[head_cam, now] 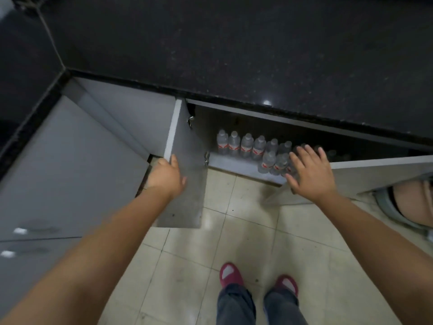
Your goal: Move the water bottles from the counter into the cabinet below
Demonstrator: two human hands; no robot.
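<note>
Several clear water bottles with red-and-white labels stand in rows on the cabinet shelf under the black counter. My left hand grips the outer edge of the open left cabinet door. In front of the right-hand bottles hovers my right hand, fingers spread and holding nothing; it hides some bottles behind it. The right cabinet door also stands open. No bottle shows on the counter top in this view.
Closed grey cabinet fronts run along the left. A beige tiled floor lies below, with my two feet in red slippers. A round grey object sits at the right edge, under the right door.
</note>
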